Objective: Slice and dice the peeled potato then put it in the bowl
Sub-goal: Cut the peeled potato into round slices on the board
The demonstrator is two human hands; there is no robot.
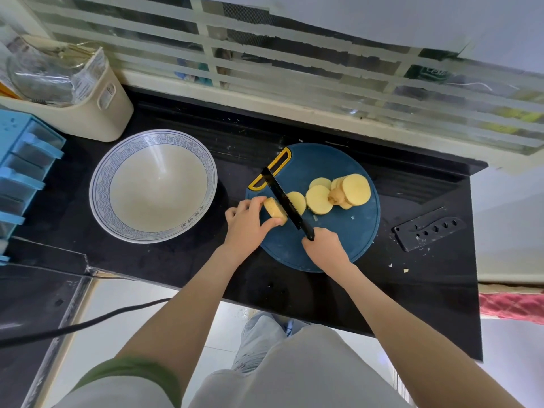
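1. The black tabletop (294,293) ends in a near edge just in front of the person. Its right edge lies beyond a black knife sheath (429,229), and a window frame closes off the far side.
2. A round blue cutting board (347,237) lies mid-tabletop, with a bare strip between it and the near edge. The sheath lies apart from it on the right.
3. The bowl (98,172) stands left of the board, separated from it by a narrow gap. A beige bin (97,113) and a blue drawer unit (23,160) crowd the far-left corner.
4. The uncut potato piece (275,212) sits on the board's left part, between the two hands. Round slices (319,199) overlap in a row to its right, towards the board's far side.
5. The left hand (245,223) grasps the potato piece, with the fingers curled over its top and the thumb on its near side.
6. The right hand (325,247) is clenched round the handle of the knife (282,198) over the board's near part. The blade angles away to the far left, between the held piece and the nearest slice. Its tip is beside the board's yellow handle (282,160).
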